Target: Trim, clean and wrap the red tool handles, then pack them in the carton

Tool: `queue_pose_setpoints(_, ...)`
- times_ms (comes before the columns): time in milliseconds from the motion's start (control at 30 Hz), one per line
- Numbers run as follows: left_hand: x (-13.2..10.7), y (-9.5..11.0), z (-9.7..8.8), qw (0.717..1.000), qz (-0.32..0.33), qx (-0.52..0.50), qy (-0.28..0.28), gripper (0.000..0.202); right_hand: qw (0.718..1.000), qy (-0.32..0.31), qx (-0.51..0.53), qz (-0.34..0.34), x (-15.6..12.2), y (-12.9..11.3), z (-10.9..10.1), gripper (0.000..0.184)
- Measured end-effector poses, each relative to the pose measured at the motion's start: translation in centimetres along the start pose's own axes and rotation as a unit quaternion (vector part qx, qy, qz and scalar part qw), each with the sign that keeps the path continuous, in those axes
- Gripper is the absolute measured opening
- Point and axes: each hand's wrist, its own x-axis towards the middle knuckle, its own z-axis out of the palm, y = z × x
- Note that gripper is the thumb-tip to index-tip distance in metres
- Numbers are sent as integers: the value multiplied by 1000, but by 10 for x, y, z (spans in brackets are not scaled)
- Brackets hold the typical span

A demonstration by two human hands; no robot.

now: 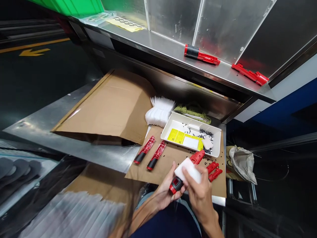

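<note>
My left hand (pixel 164 188) is closed around a red and black plastic housing (pixel 176 185), tilted with its red end pointing away from me. In my right hand (pixel 201 190) is a white wiping pad (pixel 187 169), pinched against the top of that housing and hiding its middle. Left of my hands, two similar red and black housings (pixel 156 155) lie side by side on the cardboard sheet (pixel 146 172). Smaller red plastic parts (pixel 213 170) lie just beyond my right hand.
A white tray (pixel 220 142) holds yellow labels and small black bits, some scattered outside it. Behind stand a stack of white sheets (pixel 160 110) and a green pouch (pixel 193 112). A large cardboard box (pixel 106 102) is at left. More red housings (pixel 250 74) rest on the metal shelf (pixel 158 49).
</note>
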Motion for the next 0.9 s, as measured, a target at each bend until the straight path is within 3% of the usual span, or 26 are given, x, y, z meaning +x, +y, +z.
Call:
queue_pose_setpoints(67, 2, 0, -3, 1000, -2, -4, -9, 65, 1000, 0, -5, -9, 1, 3, -1, 37)
queue_pose_setpoints(233, 8, 1, -13, 990, -27, -42, -133, 57, 994, 68, -51, 65, 18, 33, -6, 34)
queue_pose_setpoints(400, 11, 2, -19, 983, -61, -57, -161, 57, 990, 114, -33, 73, 19, 38, 3, 34)
queue_pose_setpoints(533, 10, 4, -18, 985, -49, -62, -154, 55, 988, 135, -11, 81, 0, 16, 15, 37)
queue_pose_setpoints(667, 7, 8, -15, 988, -25, -60, -138, 53, 999, 41, 33, 6, -12, 9, 14, 39)
queue_pose_setpoints(833, 4, 7, -10, 994, -13, 7, -107, 56, 988, 131, -23, 80, 6, 34, 5, 35)
queue_pose_setpoints(900, 2, 6, -8, 996, -3, 59, -74, 66, 988, 132, -30, 79, 12, 38, 4, 36)
